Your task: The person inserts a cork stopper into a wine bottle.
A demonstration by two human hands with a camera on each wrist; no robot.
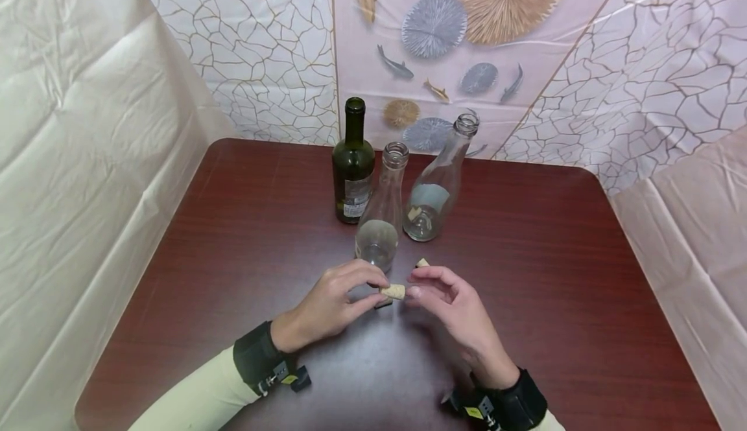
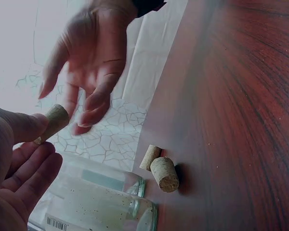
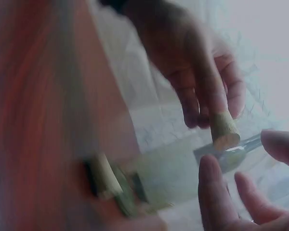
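My left hand (image 1: 329, 301) pinches a cork (image 1: 395, 291) between thumb and fingers, lifted over the table. Close to the cork's free end is my right hand (image 1: 463, 317), its fingers parted and loosely bent; the right wrist view shows a gap between its fingertips and the cork. Two more corks lie on the table: one cork (image 2: 164, 174) in front and a second cork (image 2: 150, 157) behind it in the left wrist view. From the head view, both are partly hidden by the hands. A clear bottle (image 1: 382, 214) stands upright just beyond the hands.
Behind the front bottle stand a dark green bottle (image 1: 353, 165) with a label and another clear bottle (image 1: 438, 188). All are on a dark red-brown table (image 1: 262, 210). Patterned sheets (image 1: 274, 48) hang behind the table's far edge.
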